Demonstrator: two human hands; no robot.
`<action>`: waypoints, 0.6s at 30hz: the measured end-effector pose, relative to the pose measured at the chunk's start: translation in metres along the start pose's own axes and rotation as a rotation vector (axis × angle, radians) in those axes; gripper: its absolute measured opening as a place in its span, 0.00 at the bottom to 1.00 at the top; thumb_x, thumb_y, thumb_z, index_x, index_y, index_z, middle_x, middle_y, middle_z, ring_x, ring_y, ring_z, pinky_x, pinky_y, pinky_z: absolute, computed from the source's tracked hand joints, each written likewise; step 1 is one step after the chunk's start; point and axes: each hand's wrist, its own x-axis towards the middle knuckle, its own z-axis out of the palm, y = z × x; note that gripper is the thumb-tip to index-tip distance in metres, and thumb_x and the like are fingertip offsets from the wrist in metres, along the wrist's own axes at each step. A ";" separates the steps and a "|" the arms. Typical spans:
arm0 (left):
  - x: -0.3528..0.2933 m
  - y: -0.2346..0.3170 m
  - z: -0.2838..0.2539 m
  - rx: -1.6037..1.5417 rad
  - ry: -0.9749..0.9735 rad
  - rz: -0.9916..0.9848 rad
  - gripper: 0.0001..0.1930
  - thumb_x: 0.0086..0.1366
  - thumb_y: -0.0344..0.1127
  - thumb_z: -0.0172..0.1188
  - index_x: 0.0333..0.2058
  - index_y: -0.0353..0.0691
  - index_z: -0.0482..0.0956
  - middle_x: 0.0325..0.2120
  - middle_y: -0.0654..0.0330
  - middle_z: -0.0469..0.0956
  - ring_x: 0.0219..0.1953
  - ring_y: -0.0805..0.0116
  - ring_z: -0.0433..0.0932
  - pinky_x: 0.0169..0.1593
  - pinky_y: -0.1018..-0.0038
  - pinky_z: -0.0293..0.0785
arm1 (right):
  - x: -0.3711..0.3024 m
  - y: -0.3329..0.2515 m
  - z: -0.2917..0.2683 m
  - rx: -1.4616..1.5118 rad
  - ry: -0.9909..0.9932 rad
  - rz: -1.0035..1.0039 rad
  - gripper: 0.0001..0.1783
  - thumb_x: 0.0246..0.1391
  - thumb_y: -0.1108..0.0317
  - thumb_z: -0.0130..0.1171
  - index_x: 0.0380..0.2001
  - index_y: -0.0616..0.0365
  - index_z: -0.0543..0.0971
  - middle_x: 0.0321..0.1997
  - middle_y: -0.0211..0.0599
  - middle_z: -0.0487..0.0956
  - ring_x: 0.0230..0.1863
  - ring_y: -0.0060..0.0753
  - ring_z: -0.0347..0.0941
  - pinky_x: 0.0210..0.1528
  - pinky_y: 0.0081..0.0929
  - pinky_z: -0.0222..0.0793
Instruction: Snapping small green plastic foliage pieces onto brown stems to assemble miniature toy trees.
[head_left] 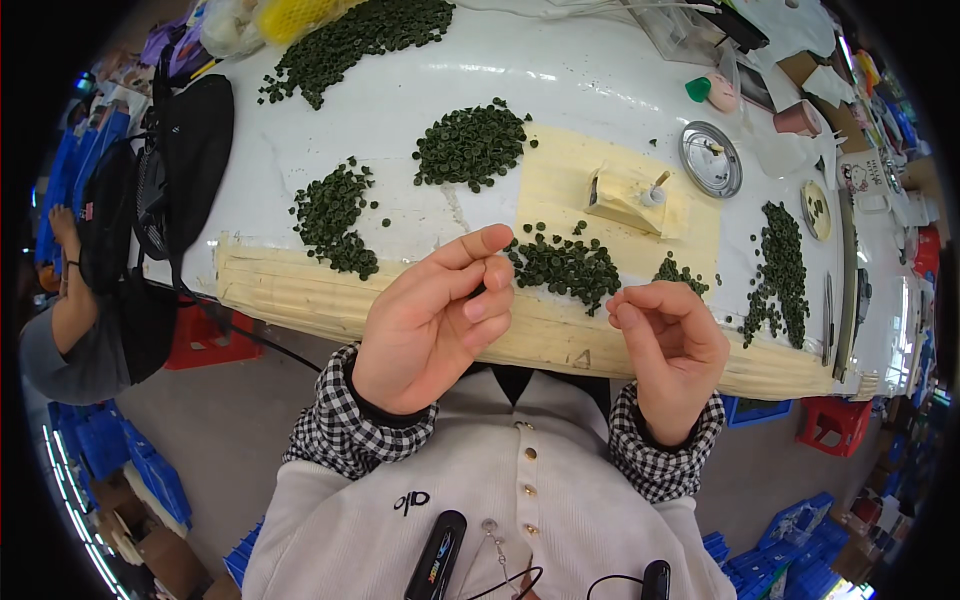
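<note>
My left hand [430, 325] is raised over the near table edge, palm turned up, fingers curled and thumb against the fingertips. A dark spot shows between the fingers, too small to name. To its right, my right hand [675, 355] pinches thumb and forefinger together; whatever lies between them is hidden. Just beyond and between both hands lies a pile of small dark green round cap-like pieces [565, 268]. A smaller cluster of the same pieces [680, 272] sits past my right fingertips. Behind them stands a tape-wrapped block [625, 205] with a short upright peg.
More green piles lie at the left [335, 220], centre [470, 145], far back [360, 40] and right [778, 275]. A round metal lid [710, 160], a small dish [816, 210] and tweezers [828, 320] are at the right. A black bag [195, 150] and another person's arm [68, 270] are left.
</note>
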 end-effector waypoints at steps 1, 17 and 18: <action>0.000 0.000 -0.002 0.012 -0.028 0.007 0.10 0.69 0.31 0.38 0.45 0.38 0.66 0.24 0.65 0.67 0.19 0.81 0.56 0.23 0.85 0.54 | 0.000 -0.001 0.001 0.007 0.004 0.011 0.09 0.47 0.85 0.56 0.35 0.68 0.76 0.35 0.39 0.77 0.36 0.24 0.75 0.40 0.17 0.71; 0.005 -0.010 -0.021 0.209 -0.249 0.064 0.10 0.66 0.31 0.49 0.42 0.31 0.72 0.29 0.63 0.71 0.23 0.82 0.56 0.26 0.85 0.55 | 0.000 -0.003 0.000 0.070 -0.019 0.079 0.08 0.49 0.83 0.56 0.36 0.69 0.76 0.34 0.40 0.79 0.37 0.24 0.76 0.41 0.17 0.71; 0.004 -0.010 -0.021 0.216 -0.254 0.049 0.10 0.65 0.30 0.49 0.43 0.31 0.72 0.29 0.63 0.71 0.23 0.83 0.57 0.27 0.85 0.55 | -0.001 -0.004 0.000 0.082 -0.021 0.109 0.09 0.50 0.83 0.56 0.36 0.69 0.76 0.35 0.40 0.79 0.37 0.24 0.76 0.42 0.18 0.71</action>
